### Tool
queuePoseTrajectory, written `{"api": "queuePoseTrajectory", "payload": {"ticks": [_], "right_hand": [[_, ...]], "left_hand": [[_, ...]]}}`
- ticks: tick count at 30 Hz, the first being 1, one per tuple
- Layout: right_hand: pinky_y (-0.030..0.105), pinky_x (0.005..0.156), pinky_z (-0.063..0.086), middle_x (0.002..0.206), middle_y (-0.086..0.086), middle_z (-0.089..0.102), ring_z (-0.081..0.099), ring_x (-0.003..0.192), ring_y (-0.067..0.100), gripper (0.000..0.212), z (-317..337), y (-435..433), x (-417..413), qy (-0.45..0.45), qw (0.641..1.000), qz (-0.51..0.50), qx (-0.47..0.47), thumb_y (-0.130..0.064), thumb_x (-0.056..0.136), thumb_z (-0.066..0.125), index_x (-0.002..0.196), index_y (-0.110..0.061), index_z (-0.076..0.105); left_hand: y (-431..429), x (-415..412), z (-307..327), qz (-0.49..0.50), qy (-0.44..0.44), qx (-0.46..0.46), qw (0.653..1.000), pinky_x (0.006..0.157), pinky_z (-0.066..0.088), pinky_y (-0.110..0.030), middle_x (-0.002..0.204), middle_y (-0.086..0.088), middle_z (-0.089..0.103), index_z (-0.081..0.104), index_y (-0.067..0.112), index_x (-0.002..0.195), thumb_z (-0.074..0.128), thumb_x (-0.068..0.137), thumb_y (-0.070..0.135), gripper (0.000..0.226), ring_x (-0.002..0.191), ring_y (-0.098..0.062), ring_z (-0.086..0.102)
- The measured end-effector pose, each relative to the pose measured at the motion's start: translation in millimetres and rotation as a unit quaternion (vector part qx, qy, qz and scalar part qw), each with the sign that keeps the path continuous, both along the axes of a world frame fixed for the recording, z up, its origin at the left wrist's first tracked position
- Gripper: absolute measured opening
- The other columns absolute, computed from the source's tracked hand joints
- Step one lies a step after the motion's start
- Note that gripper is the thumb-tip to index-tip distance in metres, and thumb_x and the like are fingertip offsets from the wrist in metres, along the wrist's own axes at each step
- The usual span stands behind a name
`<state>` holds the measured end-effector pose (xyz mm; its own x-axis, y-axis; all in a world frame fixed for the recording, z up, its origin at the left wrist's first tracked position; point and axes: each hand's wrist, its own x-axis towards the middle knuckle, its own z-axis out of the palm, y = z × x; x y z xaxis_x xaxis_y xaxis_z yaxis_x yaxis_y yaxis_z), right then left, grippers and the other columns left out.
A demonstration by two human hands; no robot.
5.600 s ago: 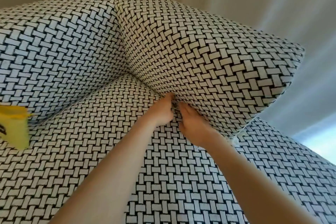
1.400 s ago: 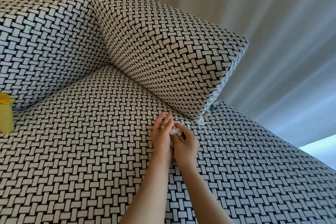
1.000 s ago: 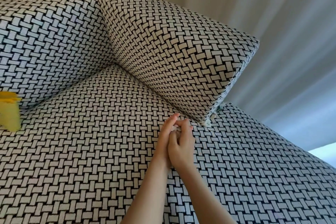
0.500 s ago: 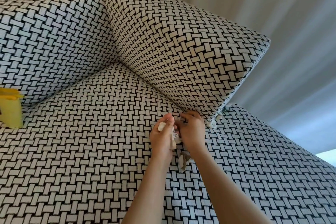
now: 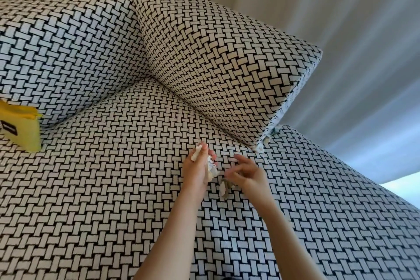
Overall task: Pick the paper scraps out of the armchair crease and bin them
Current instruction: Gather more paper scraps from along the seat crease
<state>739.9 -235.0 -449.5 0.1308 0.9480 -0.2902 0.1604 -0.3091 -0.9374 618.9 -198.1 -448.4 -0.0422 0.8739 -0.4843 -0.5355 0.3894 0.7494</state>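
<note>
Clutching paper scraps (image 5: 211, 166), left hand (image 5: 197, 171)

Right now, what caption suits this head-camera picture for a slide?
Left hand grips crumpled white paper scraps above the black-and-white woven armchair seat; right hand hovers beside; yellow bin waits left.

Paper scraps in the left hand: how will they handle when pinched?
Probably light and floppy: the paper scraps look crumpled and bunch inside the left hand. Likely easy to drop: one loose scrap lies or hangs below the right hand.
</note>
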Motion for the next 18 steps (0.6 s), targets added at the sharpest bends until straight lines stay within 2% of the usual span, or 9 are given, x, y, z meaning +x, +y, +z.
{"api": "queuePoseTrajectory", "payload": {"ticks": [2, 3, 5, 6, 8, 10, 13, 15, 18], "right_hand": [[0.037, 0.101, 0.043, 0.129, -0.006, 0.054, 0.058, 0.107, 0.010, 0.014, -2.3, -12.3, -6.5, -0.088, 0.992, 0.091, 0.021, -0.014, 0.070, 0.075, 0.064, -0.026, 0.072], [0.027, 0.099, 0.043, 0.131, -0.008, 0.052, 0.056, 0.109, 0.007, 0.012, -4.7, -18.5, -10.6, -0.159, 0.978, 0.128, 0.043, -0.014, 0.071, 0.074, 0.066, -0.024, 0.072], [0.004, 0.090, 0.036, 0.126, -0.014, 0.051, 0.052, 0.108, 0.002, 0.005, -9.9, -27.4, -19.2, -0.262, 0.954, 0.130, 0.071, -0.014, 0.075, 0.073, 0.077, -0.017, 0.075], [0.002, 0.087, 0.036, 0.122, -0.012, 0.056, 0.054, 0.104, 0.002, 0.008, -11.6, -31.8, -23.5, -0.283, 0.951, 0.097, 0.079, -0.013, 0.076, 0.072, 0.083, -0.014, 0.075], [0.008, 0.086, 0.043, 0.110, -0.006, 0.065, 0.058, 0.093, 0.003, 0.012, -14.9, -36.3, -30.0, -0.281, 0.956, 0.023, 0.087, -0.010, 0.077, 0.071, 0.088, -0.010, 0.075], [0.003, 0.074, 0.045, 0.093, -0.004, 0.070, 0.058, 0.078, 0.000, 0.010, -13.3, -34.4, -33.3, -0.244, 0.965, -0.046, 0.084, -0.006, 0.077, 0.071, 0.086, -0.009, 0.075], [0.004, 0.060, 0.046, 0.073, -0.009, 0.066, 0.058, 0.066, -0.003, 0.013, -6.9, -23.2, -31.8, -0.139, 0.978, -0.151, 0.045, -0.006, 0.078, 0.070, 0.090, -0.012, 0.072], [0.007, 0.061, 0.049, 0.075, -0.008, 0.066, 0.060, 0.067, 0.002, 0.024, -4.5, -12.8, -27.5, -0.101, 0.977, -0.185, 0.031, -0.005, 0.078, 0.070, 0.101, -0.012, 0.069], [0.013, 0.069, 0.051, 0.088, -0.005, 0.066, 0.060, 0.073, 0.006, 0.034, -5.0, 3.6, -27.6, -0.122, 0.978, -0.168, 0.034, -0.004, 0.080, 0.068, 0.113, -0.012, 0.064]], "left_hand": [[-4.2, -3.3, 0.3, 0.010, 0.001, -0.005, 1.000, 0.048, 0.050, -0.020, 0.071, 0.000, 0.058, 0.059, 0.015, 0.088, 0.054, 0.091, 0.024, 0.010, 0.059, -0.010, 0.055], [-7.1, -5.2, 1.1, 0.020, -0.006, -0.007, 1.000, 0.049, 0.050, -0.020, 0.074, -0.001, 0.057, 0.058, 0.014, 0.089, 0.054, 0.091, 0.022, 0.010, 0.062, -0.011, 0.054], [-11.7, -8.7, 0.6, 0.032, -0.012, -0.012, 0.999, 0.050, 0.050, -0.022, 0.075, -0.003, 0.055, 0.057, 0.011, 0.087, 0.055, 0.091, 0.020, 0.010, 0.064, -0.013, 0.054], [-15.4, -11.0, 1.3, 0.029, -0.007, -0.012, 0.999, 0.049, 0.050, -0.022, 0.074, -0.004, 0.054, 0.057, 0.011, 0.087, 0.055, 0.091, 0.020, 0.010, 0.063, -0.013, 0.053], [-21.6, -13.7, 3.3, 0.009, 0.004, -0.006, 1.000, 0.046, 0.050, -0.020, 0.072, -0.004, 0.054, 0.057, 0.011, 0.086, 0.055, 0.090, 0.020, 0.011, 0.055, -0.012, 0.053], [-26.4, -15.6, 6.8, -0.009, 0.007, -0.002, 1.000, 0.045, 0.048, -0.019, 0.069, -0.003, 0.054, 0.057, 0.012, 0.084, 0.055, 0.090, 0.021, 0.011, 0.050, -0.009, 0.054], [-28.2, -20.6, 10.4, -0.001, -0.001, 0.001, 1.000, 0.049, 0.047, -0.021, 0.072, -0.002, 0.055, 0.058, 0.016, 0.090, 0.054, 0.091, 0.018, 0.004, 0.059, -0.012, 0.053], [-26.3, -23.0, 9.7, 0.006, 0.004, 0.001, 1.000, 0.054, 0.048, -0.023, 0.075, -0.002, 0.056, 0.059, 0.016, 0.093, 0.055, 0.091, 0.016, 0.005, 0.065, -0.014, 0.054], [-23.6, -24.3, 6.4, 0.007, 0.015, -0.001, 1.000, 0.057, 0.049, -0.026, 0.076, -0.002, 0.057, 0.061, 0.013, 0.097, 0.058, 0.089, 0.017, 0.009, 0.067, -0.015, 0.055]]}}
